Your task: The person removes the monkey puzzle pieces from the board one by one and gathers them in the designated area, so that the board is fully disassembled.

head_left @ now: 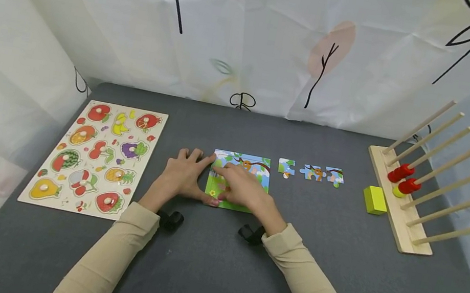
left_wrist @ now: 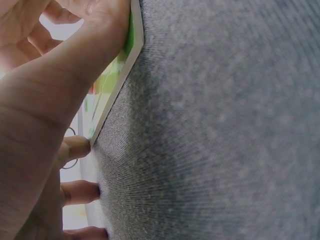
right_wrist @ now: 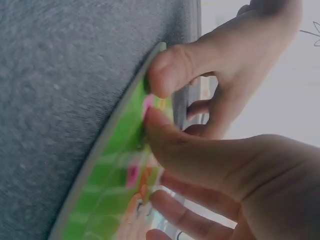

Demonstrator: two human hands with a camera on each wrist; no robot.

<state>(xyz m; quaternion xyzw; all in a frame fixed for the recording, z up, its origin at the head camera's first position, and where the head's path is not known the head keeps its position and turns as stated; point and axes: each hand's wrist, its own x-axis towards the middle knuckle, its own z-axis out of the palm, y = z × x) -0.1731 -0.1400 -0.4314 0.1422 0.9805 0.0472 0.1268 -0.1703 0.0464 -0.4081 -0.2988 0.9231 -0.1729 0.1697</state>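
A jigsaw puzzle (head_left: 264, 171) with a green lower edge and a leafy, blue upper part lies flat on the dark table. My left hand (head_left: 184, 173) spreads along its left side, with the index fingertip at the upper left corner and the thumb (left_wrist: 107, 30) over the lower edge. The right hand (head_left: 245, 188) lies over the middle of the picture, hiding much of it. Its thumb (right_wrist: 162, 125) touches the green part, close beside the left thumb, while its fingers reach across the picture. Three loose puzzle pieces (head_left: 286, 167) lie in a row to the right.
To the left lies a fruit knob board (head_left: 93, 154). On the right are a yellow block (head_left: 375, 200) and a wooden peg rack (head_left: 416, 235) with slanting rods and a few red and yellow beads (head_left: 409, 186). A printed cloth (head_left: 252, 40) hangs behind the table.
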